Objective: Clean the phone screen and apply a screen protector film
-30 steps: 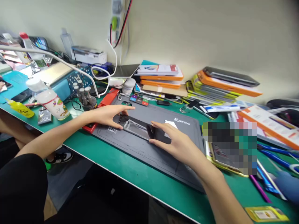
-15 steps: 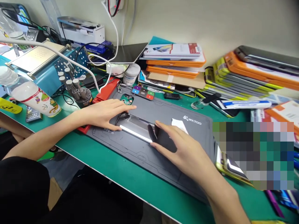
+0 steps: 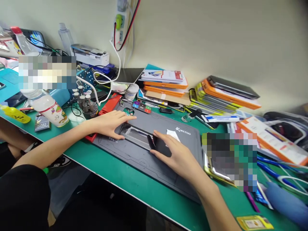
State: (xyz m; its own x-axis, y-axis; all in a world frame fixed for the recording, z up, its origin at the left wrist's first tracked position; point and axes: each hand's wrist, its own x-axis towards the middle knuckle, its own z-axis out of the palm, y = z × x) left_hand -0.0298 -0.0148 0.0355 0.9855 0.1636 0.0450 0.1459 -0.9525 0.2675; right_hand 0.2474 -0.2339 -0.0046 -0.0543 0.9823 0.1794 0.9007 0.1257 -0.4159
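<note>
A phone with a glossy dark glass face (image 3: 136, 137) lies flat on a grey work mat (image 3: 144, 162). Around its left end, the thumb and forefinger of my left hand (image 3: 109, 124) are set on either side. My right hand (image 3: 176, 155) spans the right part, thumb on the near edge and fingers on the far edge. Between those fingertips, dark curved shapes appear on the glass; whether they are reflections or a film I cannot tell. A small white sheet (image 3: 172, 134) rests on the mat behind my right hand.
Stacks of orange-edged boxes (image 3: 166, 88) and yellow-edged cases (image 3: 204, 104) stand at the back. To the left are a screwdriver stand (image 3: 88, 107), a tilted bottle (image 3: 51, 110) and a red holder (image 3: 109, 107). Blue-handled scissors (image 3: 269, 168) lie right. A person's leg shows at far left.
The camera view has tilted up and shifted right, so more wall and more of the right side show. Both hands keep their places at the phone, which stays put on the mat.
</note>
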